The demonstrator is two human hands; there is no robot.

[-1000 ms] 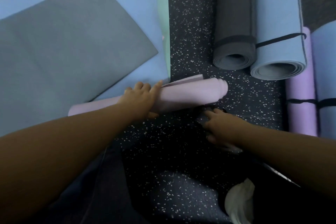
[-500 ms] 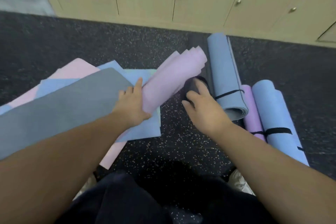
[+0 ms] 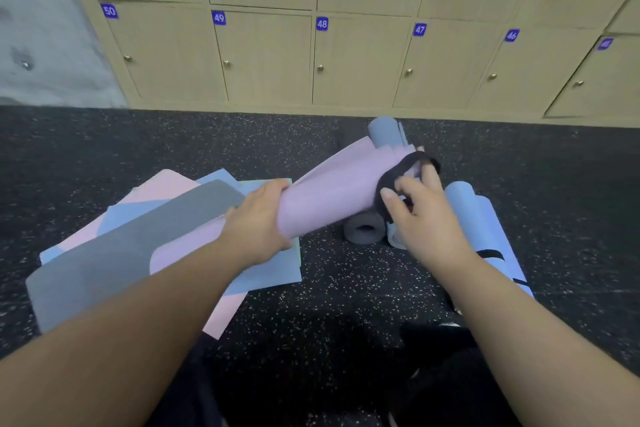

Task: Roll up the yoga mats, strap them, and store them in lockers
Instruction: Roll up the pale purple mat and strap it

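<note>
A rolled lilac yoga mat (image 3: 341,187) is lifted off the floor, its far end tilted up to the right. My left hand (image 3: 258,218) grips the roll around its middle. My right hand (image 3: 415,204) holds a black strap loop (image 3: 401,172) that circles the roll's far end. The mat's near end hangs down behind my left arm.
Flat mats lie stacked at left: grey (image 3: 131,246), blue (image 3: 273,274), pink (image 3: 162,184). Rolled mats lie behind and right: dark grey (image 3: 365,229), blue (image 3: 384,130), and a strapped blue one (image 3: 485,232). Closed wooden lockers (image 3: 360,62), numbered 50 to 46, line the back wall.
The lilac roll rose from the floor and tilted upward. My right hand picked up the black strap and brought its loop around the roll's far end. The view lifted toward the lockers.
</note>
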